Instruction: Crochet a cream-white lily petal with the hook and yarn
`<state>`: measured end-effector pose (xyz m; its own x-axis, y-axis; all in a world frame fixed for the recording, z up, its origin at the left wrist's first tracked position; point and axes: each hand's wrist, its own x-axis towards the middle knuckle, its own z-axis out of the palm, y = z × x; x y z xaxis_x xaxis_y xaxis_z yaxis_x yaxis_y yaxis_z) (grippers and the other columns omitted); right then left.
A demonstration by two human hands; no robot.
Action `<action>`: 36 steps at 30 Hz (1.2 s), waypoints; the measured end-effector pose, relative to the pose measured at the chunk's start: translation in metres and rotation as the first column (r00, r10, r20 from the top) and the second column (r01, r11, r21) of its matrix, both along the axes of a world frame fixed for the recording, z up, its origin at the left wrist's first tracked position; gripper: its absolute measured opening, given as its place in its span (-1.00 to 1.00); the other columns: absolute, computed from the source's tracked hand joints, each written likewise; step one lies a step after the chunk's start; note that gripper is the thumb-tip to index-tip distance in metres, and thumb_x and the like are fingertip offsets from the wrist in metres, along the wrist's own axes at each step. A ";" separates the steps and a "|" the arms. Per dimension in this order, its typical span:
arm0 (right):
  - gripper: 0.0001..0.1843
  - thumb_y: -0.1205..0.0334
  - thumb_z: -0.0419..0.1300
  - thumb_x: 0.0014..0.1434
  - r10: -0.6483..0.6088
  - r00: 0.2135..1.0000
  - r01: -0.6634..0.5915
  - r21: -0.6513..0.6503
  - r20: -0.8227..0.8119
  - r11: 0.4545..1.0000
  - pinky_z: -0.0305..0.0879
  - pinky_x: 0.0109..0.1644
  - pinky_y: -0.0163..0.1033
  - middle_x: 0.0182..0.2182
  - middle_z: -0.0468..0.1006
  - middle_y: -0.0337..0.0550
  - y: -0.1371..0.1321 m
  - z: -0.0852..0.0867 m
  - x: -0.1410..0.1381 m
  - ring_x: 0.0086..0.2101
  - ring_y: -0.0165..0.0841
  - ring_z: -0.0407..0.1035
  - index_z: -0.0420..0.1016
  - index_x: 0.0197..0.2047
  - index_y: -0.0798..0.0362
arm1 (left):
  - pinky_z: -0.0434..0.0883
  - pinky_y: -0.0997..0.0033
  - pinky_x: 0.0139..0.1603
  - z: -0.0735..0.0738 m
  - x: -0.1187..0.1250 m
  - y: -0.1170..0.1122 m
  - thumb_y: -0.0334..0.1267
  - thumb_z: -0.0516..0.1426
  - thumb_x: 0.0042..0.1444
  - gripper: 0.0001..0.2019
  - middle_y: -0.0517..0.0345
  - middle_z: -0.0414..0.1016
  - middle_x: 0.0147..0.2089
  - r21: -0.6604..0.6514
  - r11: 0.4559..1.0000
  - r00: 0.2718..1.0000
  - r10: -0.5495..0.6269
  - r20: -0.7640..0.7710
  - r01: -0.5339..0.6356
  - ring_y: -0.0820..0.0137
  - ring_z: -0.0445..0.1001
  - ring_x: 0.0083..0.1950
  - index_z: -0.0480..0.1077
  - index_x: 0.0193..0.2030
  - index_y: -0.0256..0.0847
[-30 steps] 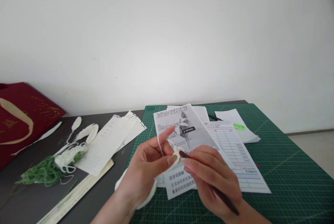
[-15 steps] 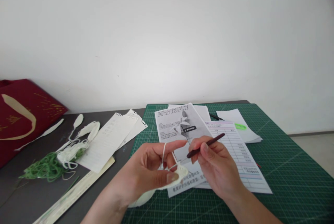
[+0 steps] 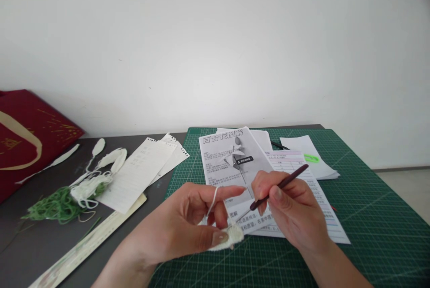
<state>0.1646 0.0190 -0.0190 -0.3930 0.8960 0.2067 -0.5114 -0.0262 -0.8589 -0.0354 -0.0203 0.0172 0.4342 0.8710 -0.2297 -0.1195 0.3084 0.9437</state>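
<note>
Between the thumb and fingers of my left hand [image 3: 191, 225] is pinched a small piece of white crochet work [image 3: 235, 235]. White yarn [image 3: 212, 202] loops over my outstretched left index finger. My right hand [image 3: 292, 212] grips the dark handle of a crochet hook [image 3: 280, 186] like a pen. The hook's thin metal shaft points down and left to the top edge of the crochet piece; its tip is hard to make out. Below both hands lies a printed pattern sheet [image 3: 218, 167] with a flower picture.
A green cutting mat [image 3: 363, 198] covers the right side of the dark table. Another printed form [image 3: 322, 216] and white papers [image 3: 297, 144] with a green clip [image 3: 311, 158] lie there. To the left are green yarn [image 3: 55, 205], white crocheted petals [image 3: 98, 147], notes [image 3: 134, 176], a ruler [image 3: 87, 247] and a red bag [image 3: 36, 131].
My right hand has moved right and slightly down with the hook, its handle now farther from my left hand. The crochet piece has tilted a little in my left fingers.
</note>
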 end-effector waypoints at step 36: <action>-0.65 0.46 0.18 0.18 -0.664 0.679 -0.212 0.950 0.312 0.230 0.52 -0.19 -0.16 -0.28 0.70 -0.02 -0.019 0.008 0.005 -0.31 -0.24 0.57 0.45 0.05 0.12 | 0.28 0.27 0.06 -0.012 0.007 -0.003 -0.31 0.24 0.03 -0.97 0.09 0.58 -0.24 0.393 0.841 0.790 0.510 -0.342 -0.373 0.15 0.42 0.04 0.48 -0.41 -0.15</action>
<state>0.1691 0.0005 -0.0114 -0.6022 0.3197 0.7316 0.2614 0.9448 -0.1977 -0.0284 -0.0228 0.0050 -0.0940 0.9956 -0.0024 0.2505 0.0260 0.9678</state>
